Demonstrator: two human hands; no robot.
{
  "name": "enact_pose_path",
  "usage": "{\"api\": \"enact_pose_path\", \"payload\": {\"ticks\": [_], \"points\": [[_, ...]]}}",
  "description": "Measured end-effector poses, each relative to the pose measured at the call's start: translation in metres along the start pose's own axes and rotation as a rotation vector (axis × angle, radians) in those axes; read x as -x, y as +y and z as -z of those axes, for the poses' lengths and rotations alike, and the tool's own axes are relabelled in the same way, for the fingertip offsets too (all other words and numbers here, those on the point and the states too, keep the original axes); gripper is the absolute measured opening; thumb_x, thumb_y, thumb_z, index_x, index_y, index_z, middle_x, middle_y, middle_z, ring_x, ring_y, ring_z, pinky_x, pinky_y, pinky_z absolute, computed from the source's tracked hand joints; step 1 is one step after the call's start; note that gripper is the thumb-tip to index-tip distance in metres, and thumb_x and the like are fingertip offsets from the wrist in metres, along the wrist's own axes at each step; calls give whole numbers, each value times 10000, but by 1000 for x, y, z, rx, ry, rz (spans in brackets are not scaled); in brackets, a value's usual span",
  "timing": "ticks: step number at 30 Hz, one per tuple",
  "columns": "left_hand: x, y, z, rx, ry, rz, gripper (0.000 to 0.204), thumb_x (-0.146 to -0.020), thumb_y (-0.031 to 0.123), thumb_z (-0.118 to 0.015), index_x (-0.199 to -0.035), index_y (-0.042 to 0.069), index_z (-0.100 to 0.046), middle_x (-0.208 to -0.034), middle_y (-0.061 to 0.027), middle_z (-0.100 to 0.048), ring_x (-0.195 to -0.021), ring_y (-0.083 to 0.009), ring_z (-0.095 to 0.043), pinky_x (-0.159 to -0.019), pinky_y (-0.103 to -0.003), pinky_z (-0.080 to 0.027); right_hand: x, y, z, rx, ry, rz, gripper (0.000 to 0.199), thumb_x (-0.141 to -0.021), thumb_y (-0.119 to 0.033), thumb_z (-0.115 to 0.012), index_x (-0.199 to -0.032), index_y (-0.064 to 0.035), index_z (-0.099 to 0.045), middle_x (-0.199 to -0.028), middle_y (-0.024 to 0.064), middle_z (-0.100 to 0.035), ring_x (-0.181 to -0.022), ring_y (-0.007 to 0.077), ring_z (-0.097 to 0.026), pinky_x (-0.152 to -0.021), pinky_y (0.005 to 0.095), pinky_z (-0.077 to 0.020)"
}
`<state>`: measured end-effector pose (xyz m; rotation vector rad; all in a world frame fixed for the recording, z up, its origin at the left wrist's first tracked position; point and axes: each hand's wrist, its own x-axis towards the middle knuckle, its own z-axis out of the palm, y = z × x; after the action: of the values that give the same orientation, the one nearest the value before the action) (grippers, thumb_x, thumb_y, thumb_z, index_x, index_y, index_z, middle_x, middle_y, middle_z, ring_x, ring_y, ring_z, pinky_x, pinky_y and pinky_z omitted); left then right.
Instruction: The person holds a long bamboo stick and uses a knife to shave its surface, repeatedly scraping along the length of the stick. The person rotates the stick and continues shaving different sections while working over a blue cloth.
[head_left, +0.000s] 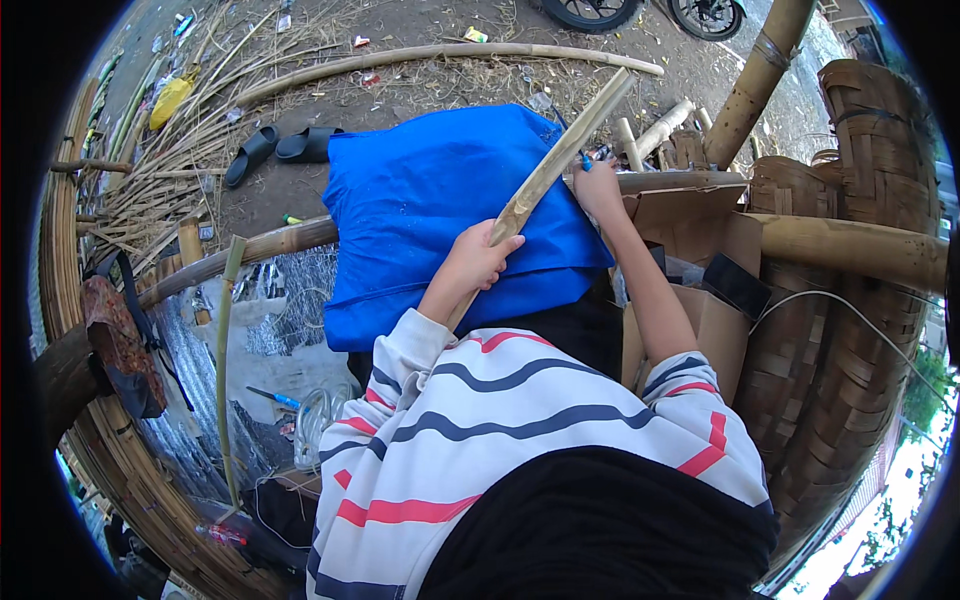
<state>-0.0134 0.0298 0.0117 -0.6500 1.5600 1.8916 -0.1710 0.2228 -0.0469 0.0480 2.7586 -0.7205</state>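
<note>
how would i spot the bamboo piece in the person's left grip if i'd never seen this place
Start at the big bright blue cloth in front of the person. Slanting up and rightward across it is a pale bamboo strip, grasped by the left grip. Unlike the long curved pole lying on the ground beyond, it is nearly straight and held in hand.

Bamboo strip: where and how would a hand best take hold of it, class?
The strip is probably best taken by its upper length, from the right, closing around its width. It is long and narrow, slanting up to the right; that length is bare, reaching past the blue cloth, while the left hand holds its lower part.
</note>
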Motion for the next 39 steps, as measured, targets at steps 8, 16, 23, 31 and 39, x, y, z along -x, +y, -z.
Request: {"api": "enact_pose_path", "payload": {"ticks": [8, 16, 23, 31, 39], "points": [[-1, -6, 13, 167, -26, 26, 232, -914, 244, -630, -1041, 86, -517, -592, 38, -385, -420, -30, -335, -353, -192, -276, 23, -10, 34, -383, 3, -133, 623, -922, -520, -474, -829, 89, -568, -683, 241, -602, -734, 413, -621, -715, 471, -467], [0, -4, 11, 172, -23, 11, 228, -912, 246, -633, -1030, 90, -518, -577, 42, -388, -412, -28, -331, -349, -192, -274, 81, -50, 31, -63, -72, 444, 475, -964, -444, -464, -843, 15, -463, -735, 241, -587, -740, 437, -579, -658, 486, -439], [-2, -7, 12, 193, -43, 6, 223, -912, 252, -635, -1011, 97, -511, -570, 49, -383, -410, -24, -329, -349, -189, -272, 34, -20, 39, 9, 210, 284, 394, -980, -363, -447, -908, 22, -493, -742, 242, -594, -735, 393, -611, -660, 467, -460], [-2, -6, 14, 209, -68, 16, 209, -910, 247, -638, -1009, 113, -511, -570, 54, -373, -407, -20, -325, -346, -184, -265, 66, -49, 61, -255, -51, 303, 425, -984, -369, -452, -871, 27, -555, -702, 159, -579, -667, 280, -559, -643, 408, -418], [-2, -8, 17, 234, -75, 24, 222, -908, 247, -641, -1024, 112, -509, -573, 54, -379, -405, -16, -331, -343, -179, -270, 92, -51, 33, 237, -111, 544, 466, -937, -468, -488, -764, -37, -528, -693, 168, -623, -656, 360, -613, -587, 464, -458]]}}
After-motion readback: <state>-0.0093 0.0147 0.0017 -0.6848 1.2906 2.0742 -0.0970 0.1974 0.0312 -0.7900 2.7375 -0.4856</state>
